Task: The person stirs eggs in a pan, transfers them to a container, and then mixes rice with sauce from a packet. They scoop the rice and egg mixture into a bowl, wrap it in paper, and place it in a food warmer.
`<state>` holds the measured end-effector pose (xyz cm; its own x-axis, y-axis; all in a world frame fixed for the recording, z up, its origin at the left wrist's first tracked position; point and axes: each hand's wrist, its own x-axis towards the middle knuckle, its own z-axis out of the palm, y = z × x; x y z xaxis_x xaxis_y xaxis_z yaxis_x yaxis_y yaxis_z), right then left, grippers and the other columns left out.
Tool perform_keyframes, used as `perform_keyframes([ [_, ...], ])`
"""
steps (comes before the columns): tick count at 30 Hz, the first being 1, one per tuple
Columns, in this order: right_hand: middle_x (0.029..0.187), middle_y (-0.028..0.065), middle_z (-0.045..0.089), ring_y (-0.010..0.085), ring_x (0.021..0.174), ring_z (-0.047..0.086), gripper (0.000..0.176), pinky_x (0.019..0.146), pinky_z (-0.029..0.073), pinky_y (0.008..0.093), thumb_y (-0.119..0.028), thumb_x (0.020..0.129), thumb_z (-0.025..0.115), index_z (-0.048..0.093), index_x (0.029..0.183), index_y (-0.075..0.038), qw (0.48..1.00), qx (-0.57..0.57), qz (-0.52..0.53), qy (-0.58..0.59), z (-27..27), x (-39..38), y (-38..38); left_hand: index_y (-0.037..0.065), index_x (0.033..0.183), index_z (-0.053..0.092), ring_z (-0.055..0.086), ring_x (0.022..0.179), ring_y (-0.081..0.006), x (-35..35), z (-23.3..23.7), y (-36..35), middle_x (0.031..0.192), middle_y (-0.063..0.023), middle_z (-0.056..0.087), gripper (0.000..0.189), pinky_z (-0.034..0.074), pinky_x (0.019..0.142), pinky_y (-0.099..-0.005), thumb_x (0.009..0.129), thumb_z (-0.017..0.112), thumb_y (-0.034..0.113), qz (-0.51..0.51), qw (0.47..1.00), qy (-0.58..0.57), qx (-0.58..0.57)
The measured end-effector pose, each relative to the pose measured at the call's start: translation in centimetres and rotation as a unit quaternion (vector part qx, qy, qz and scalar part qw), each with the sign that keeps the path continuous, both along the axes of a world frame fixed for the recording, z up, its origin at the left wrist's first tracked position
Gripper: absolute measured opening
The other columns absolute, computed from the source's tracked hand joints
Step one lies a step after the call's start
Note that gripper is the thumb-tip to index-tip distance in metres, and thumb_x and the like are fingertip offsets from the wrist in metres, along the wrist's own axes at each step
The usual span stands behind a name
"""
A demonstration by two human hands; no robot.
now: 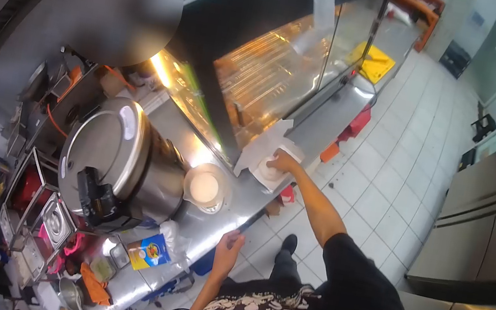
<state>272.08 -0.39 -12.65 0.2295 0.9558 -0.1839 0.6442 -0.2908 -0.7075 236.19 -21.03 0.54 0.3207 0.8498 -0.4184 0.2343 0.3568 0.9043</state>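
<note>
My right hand point(283, 162) reaches into an open white carton point(256, 150) at the counter's edge. Its fingers are closed at a round white item point(268, 170) inside, too small to identify. My left hand point(231, 242) hovers by the near edge of the steel counter point(214, 215), fingers curled in, with nothing visible in them. Between the carton and a large lidded steel pot stands a clear round container point(217, 204) with pale contents point(204, 186).
The steel pot point(162, 173) stands on the counter, left of the clear container. Behind the carton rises a lit glass display cabinet point(269, 72). A blue-and-yellow packet point(150, 252) and an orange cloth point(95, 286) lie nearer. Steel refrigerator doors point(484, 243) stand across the tiled floor.
</note>
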Motion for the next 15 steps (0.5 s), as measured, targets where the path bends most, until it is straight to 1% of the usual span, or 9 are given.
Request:
perform_keyframes([
  [1,0.115,0.0244,0.057,0.035,0.113,0.053,0.07,0.098,0.039,0.0415,-0.043,0.066,0.074,0.05,0.116,-0.001,0.996,-0.047,0.076,0.015,-2.3,0.9,0.1,-0.004,0.118,0.052,0.06,0.094,-0.0162,2.1,-0.1,0.3,0.102,-0.0104,0.063,0.041,0.046,0.086,-0.028,0.089,0.065,0.022,-0.001,1.0,-0.028,0.008],
  [3,0.124,0.0253,0.054,0.0378,0.118,0.05,0.084,0.099,0.04,0.0422,-0.044,0.071,0.07,0.039,0.131,0.006,0.997,-0.054,0.053,-0.004,1.6,-0.6,-0.2,-0.004,0.119,0.052,0.059,0.094,-0.0149,5.6,1.1,0.6,0.102,-0.0095,0.062,0.042,0.045,0.086,-0.0268,0.09,0.065,0.023,-0.003,0.999,-0.038,0.0],
  [4,0.121,0.0252,0.055,0.0368,0.117,0.051,0.075,0.1,0.04,0.043,-0.039,0.075,0.068,0.042,0.13,0.004,0.995,-0.071,0.061,-0.029,4.5,-0.9,-1.0,-0.004,0.12,0.051,0.058,0.094,-0.0143,6.9,0.7,0.7,0.103,-0.0094,0.062,0.042,0.044,0.087,-0.0265,0.09,0.064,0.023,-0.015,1.0,-0.011,0.01],
  [7,0.129,0.0243,0.048,0.0355,0.115,0.05,0.057,0.095,0.042,0.0453,-0.025,0.081,0.062,0.044,0.128,0.002,0.993,0.083,-0.024,-0.078,6.8,-1.6,-3.7,-0.002,0.117,0.052,0.058,0.094,-0.0131,10.8,-0.8,0.7,0.101,-0.0084,0.063,0.036,0.044,0.086,-0.0264,0.091,0.062,0.021,-0.02,0.999,0.034,-0.028],
  [9,0.115,0.0219,0.058,0.0302,0.101,0.059,0.042,0.086,0.048,0.0412,-0.019,0.085,0.058,0.048,0.121,0.001,0.955,0.284,-0.074,0.033,9.4,-1.1,-7.1,-0.002,0.116,0.052,0.058,0.093,-0.0129,12.0,-3.8,0.1,0.1,-0.0083,0.063,0.034,0.045,0.085,-0.0259,0.091,0.062,0.02,-0.068,0.995,0.043,-0.051],
  [10,0.115,0.0219,0.058,0.0302,0.101,0.059,0.042,0.086,0.048,0.0412,-0.019,0.085,0.058,0.048,0.121,0.001,0.957,0.271,-0.095,0.044,9.7,-0.4,-9.3,-0.002,0.115,0.053,0.059,0.091,-0.0127,12.5,-5.5,0.0,0.099,-0.0082,0.063,0.033,0.045,0.084,-0.0255,0.091,0.062,0.019,-0.09,0.994,0.032,-0.061],
  [11,0.104,0.0202,0.061,0.0275,0.091,0.062,0.036,0.08,0.049,0.0382,-0.018,0.087,0.056,0.05,0.119,-0.001,0.952,0.204,-0.124,0.194,9.6,0.5,-11.9,-0.002,0.115,0.053,0.059,0.091,-0.0127,13.1,-6.8,0.3,0.099,-0.0082,0.063,0.033,0.045,0.084,-0.0255,0.091,0.062,0.019,-0.105,0.99,0.05,-0.076],
  [12,0.093,0.0185,0.065,0.0247,0.08,0.064,0.031,0.074,0.051,0.0352,-0.017,0.089,0.055,0.051,0.116,-0.003,0.919,0.133,-0.149,0.341,7.9,1.8,-14.3,-0.003,0.114,0.053,0.06,0.092,-0.0145,13.7,-8.2,0.2,0.101,-0.009,0.063,0.029,0.046,0.084,-0.0249,0.092,0.06,0.014,-0.153,0.979,0.09,-0.103],
  [15,0.075,0.0158,0.065,0.0204,0.063,0.063,0.027,0.064,0.05,0.0315,-0.021,0.091,0.056,0.053,0.114,-0.009,0.857,0.083,-0.342,0.377,-7.5,2.3,-21.1,-0.002,0.114,0.052,0.062,0.094,-0.0172,15.9,-13.5,-0.5,0.102,-0.0107,0.063,0.026,0.046,0.085,-0.0259,0.093,0.058,0.011,-0.219,0.948,0.17,-0.155],
])
